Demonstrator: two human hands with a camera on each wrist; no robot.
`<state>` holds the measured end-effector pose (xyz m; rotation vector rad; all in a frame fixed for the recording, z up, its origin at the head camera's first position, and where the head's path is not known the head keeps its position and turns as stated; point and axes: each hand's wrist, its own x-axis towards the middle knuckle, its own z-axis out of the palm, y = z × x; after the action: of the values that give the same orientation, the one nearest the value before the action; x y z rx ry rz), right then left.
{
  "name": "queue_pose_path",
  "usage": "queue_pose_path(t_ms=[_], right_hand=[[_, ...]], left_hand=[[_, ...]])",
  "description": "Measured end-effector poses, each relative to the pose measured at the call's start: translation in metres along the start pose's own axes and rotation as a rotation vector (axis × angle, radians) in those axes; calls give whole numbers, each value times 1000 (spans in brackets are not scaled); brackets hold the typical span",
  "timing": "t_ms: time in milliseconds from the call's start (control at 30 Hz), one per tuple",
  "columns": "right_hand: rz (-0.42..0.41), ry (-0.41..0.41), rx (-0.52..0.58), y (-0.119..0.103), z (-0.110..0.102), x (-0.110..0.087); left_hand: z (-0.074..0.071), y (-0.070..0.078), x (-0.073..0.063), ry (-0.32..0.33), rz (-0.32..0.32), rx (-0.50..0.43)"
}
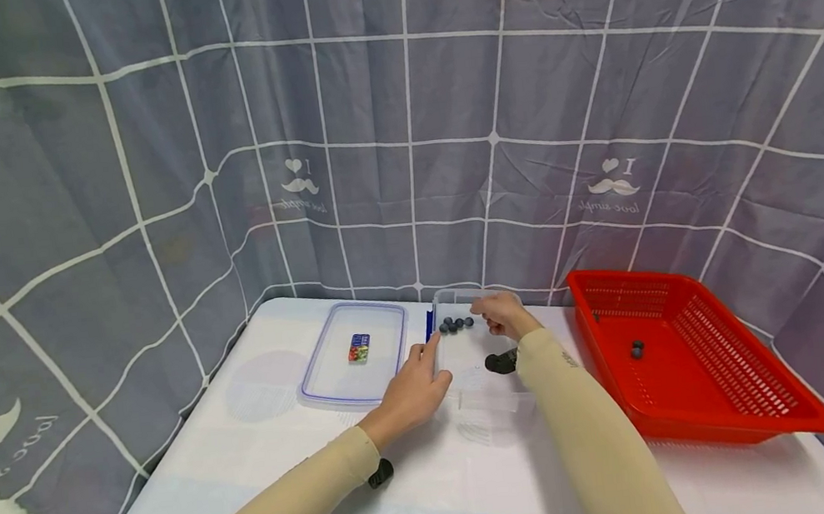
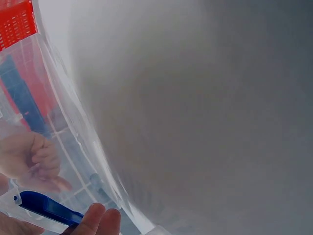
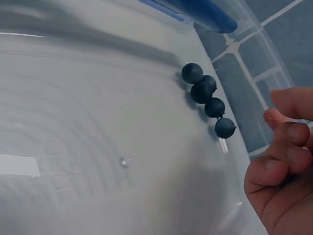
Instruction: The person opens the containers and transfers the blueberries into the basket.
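Observation:
A clear plastic container (image 1: 499, 403) with a dark blue latch (image 2: 46, 205) stands before me. Several blueberries (image 3: 201, 92) lie together along its far side. My left hand (image 1: 414, 387) is at the container's left side, index finger straight and fingertips right at the latch; its thumb points toward the wall. Over the far part of the container is my right hand (image 1: 503, 314), its index finger reaching out beside the berries and the other fingers curled in. Nothing shows between its fingertips in the right wrist view; the inside of the palm is hidden.
A clear lid with a blue seal (image 1: 325, 366) lies on the left, a small colourful label (image 1: 359, 348) on it. At the right stands a red plastic basket (image 1: 700, 419) with a few blueberries (image 1: 637, 349) inside. A grey checked curtain (image 1: 374, 185) hangs behind the white-covered table (image 1: 421, 490).

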<state>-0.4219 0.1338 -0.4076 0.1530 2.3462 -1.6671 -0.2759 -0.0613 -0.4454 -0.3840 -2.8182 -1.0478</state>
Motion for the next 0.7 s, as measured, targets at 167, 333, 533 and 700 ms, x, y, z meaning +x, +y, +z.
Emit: queue_pose_path(t_ms=[167, 333, 533, 700], right_hand=[[18, 13, 20, 6, 4, 2], [23, 21, -24, 10, 7, 2], [30, 36, -47, 18, 13, 7], [31, 78, -56, 23, 18, 14]], left_hand=[[0, 1, -1, 5, 5, 4], [2, 1, 0, 5, 22, 4], [2, 0, 1, 14, 17, 7], [1, 0, 0, 15, 14, 13]])
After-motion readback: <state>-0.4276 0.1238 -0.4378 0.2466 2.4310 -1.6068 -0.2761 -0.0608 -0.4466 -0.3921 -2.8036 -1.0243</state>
